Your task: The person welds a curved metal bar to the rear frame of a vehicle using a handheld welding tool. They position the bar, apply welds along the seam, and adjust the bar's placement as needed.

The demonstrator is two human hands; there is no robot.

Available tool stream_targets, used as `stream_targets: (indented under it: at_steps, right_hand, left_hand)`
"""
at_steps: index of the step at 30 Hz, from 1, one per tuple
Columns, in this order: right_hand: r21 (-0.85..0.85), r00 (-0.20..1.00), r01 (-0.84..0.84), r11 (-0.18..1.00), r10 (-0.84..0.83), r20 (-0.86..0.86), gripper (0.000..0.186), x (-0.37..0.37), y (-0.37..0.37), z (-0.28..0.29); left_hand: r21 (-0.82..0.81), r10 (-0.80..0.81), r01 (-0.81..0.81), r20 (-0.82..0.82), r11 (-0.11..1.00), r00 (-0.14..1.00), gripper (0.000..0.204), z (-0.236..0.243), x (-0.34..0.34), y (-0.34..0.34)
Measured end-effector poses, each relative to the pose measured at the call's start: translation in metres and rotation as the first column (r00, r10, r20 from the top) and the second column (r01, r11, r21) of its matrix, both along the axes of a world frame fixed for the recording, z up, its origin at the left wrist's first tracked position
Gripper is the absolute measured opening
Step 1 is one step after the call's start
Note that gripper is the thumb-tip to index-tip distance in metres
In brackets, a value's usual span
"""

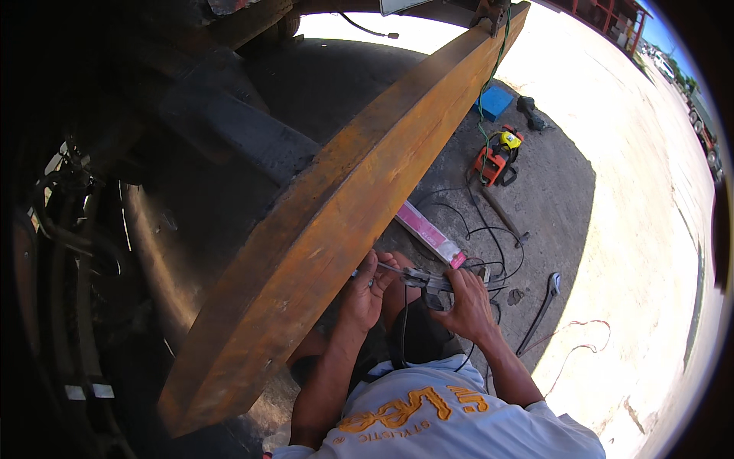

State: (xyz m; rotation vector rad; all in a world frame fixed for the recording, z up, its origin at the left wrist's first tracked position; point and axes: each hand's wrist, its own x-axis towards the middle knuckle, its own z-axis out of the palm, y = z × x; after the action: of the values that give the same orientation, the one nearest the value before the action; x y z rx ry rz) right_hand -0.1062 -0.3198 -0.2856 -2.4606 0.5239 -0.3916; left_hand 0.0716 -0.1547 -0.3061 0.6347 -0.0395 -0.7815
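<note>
Both of my hands are at a metal tool (426, 280) with a long, thin flat bar and a grey block on it. Its exact kind is unclear; it resembles a caliper. Close to the lower face of a rusty steel beam (336, 229), my left hand (365, 298) pinches the thin left end of the bar. My right hand (472, 307) is closed around the right part, just past the block, with the thumb underneath. The tool lies across above my knees, apart from the beam as far as I can see.
Beyond my hands lies a pink and white long box (430, 232). Black cables, a hammer (505, 214), an orange and yellow device (497, 157) and a blue box (494, 102) are on the ground. An adjustable wrench (541, 310) lies to the right. Dark vehicle parts stand left.
</note>
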Motion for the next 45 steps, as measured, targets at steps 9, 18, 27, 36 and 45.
stream_targets:
  at_steps: [9, 18, 27, 36, 45]
  right_hand:
    - [-0.003, 1.0, -0.017, 1.0, 0.017, 0.011, 0.061, -0.003, 0.001, 0.004]
    - [-0.014, 0.997, -0.054, 0.998, 0.055, 0.052, 0.065, -0.004, 0.003, 0.002]
    - [-0.047, 0.996, -0.028, 0.999, 0.032, 0.084, 0.088, -0.006, -0.001, 0.0]
    - [0.183, 0.804, 0.582, 0.792, -0.594, 0.015, 0.08, -0.041, -0.064, 0.008]
    - [0.528, 0.583, 0.669, 0.524, -0.81, 0.064, 0.061, -0.062, -0.098, 0.092]
  left_hand:
    - [-0.025, 0.016, -0.015, 0.048, 1.0, 0.999, 0.013, -0.007, -0.004, 0.002]
    - [-0.002, 0.029, -0.029, 0.058, 1.0, 0.998, 0.014, -0.008, -0.004, 0.004]
    - [0.074, 0.047, -0.058, 0.144, 0.996, 0.989, 0.023, 0.004, -0.01, 0.004]
    - [0.735, -0.696, -0.064, 0.664, 0.675, 0.273, 0.053, 0.047, -0.067, 0.129]
    - [0.966, -0.939, 0.254, -0.038, 0.053, 0.342, 0.073, 0.204, -0.091, 0.274]
